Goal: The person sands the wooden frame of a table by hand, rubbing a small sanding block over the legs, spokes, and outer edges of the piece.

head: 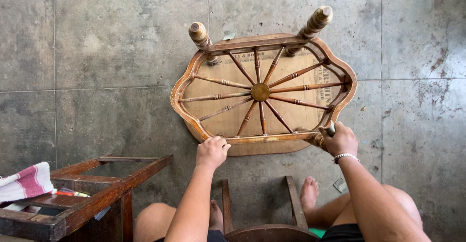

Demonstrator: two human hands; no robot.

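On the floor, left hand (211,152) steadies the upturned stool (262,94), fingers curled on its rim, while right hand (341,140) is closed around a leg (324,134), probably fitting it, needing firm twisting.

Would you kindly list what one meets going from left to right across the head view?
Striped cloth → dark wooden frame → left hand on the upturned stool's rim → hub of the spokes → right hand gripping a stool leg.

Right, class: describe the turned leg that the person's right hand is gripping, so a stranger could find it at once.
Start at the upturned wooden stool on the grey concrete floor, its spokes fanning from a round brass hub. Go to the near right corner of its frame, where the right hand wraps a turned leg. The two far legs stand free; this one is mostly hidden by the hand.
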